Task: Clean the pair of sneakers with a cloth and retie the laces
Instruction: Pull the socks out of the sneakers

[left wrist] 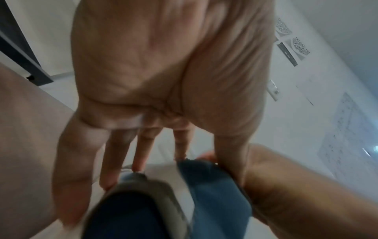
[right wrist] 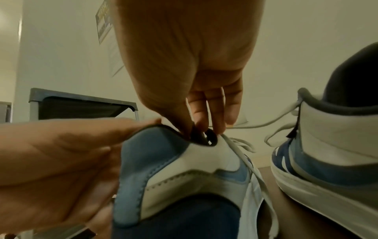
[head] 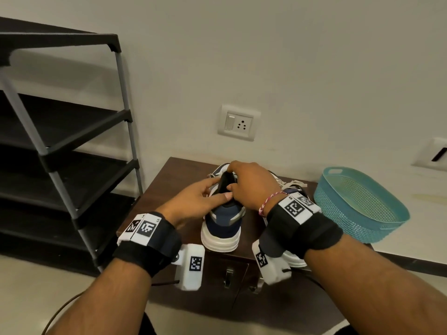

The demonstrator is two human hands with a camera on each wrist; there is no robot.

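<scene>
We find the near blue-and-white leather sneaker with the thick off-white rubber sole (head: 221, 228) standing heel towards us on the dark brown wooden cabinet top (head: 169, 175). The left hand (head: 198, 199) holds its collar, thumb laid along the padded dark rim, fingers on the far side. The right hand (head: 254, 184) has its fingers curled over the collar and into the opening, pinching the rim by the tongue. The second matching sneaker (right wrist: 327, 145) stands just beside it to the right, its flat white laces (right wrist: 282, 122) hanging loose and untied.

No cloth shows in any view. We judge the task to be early: at least one shoe is unlaced, no wiping is under way, and cleaning and retying both remain. Whether any surface is already wiped cannot be told.

Materials: smooth white panels, matt blue suede-like overlays with visible stitching, ribbed sole. A teal perforated plastic basket (head: 362, 204) stands on the right; a black tiered plastic shoe rack (head: 72, 131) on the left
</scene>
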